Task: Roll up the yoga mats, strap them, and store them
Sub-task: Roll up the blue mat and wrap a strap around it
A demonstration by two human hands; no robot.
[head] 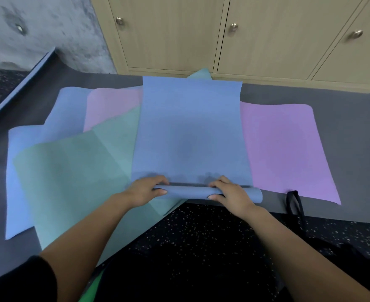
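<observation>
Two bare forearms are stretched out over a dark speckled floor [201,236] toward a blue mat [190,131], whose closest end is already wound into a narrow roll [188,190]. The roll is clasped by the left hand [145,189] near its left end and by the right hand [227,191] further right. On each, the fingers are curled over the top and the thumb is tucked against the near side. The hands are set well apart, apparently so that the roll is kept even and straight as it is pushed away. Most of the mat is left flat beyond them, so the rolling is judged barely begun.

A black strap [295,202] is laid just right of the roll, across the near edge of a grey pad [343,105], likely kept within reach for binding.

The blue mat is spread on top of the others. A green mat [70,171] is overlapped on the left, with a paler blue mat [27,149] and a pink mat [112,105] partly covered by it. A purple mat [282,147] is seen on the right.

Behind the pad, a row of wooden cupboards [179,33] with metal knobs is shown closed, a probable place for storage, beside a grey wall [48,29].
</observation>
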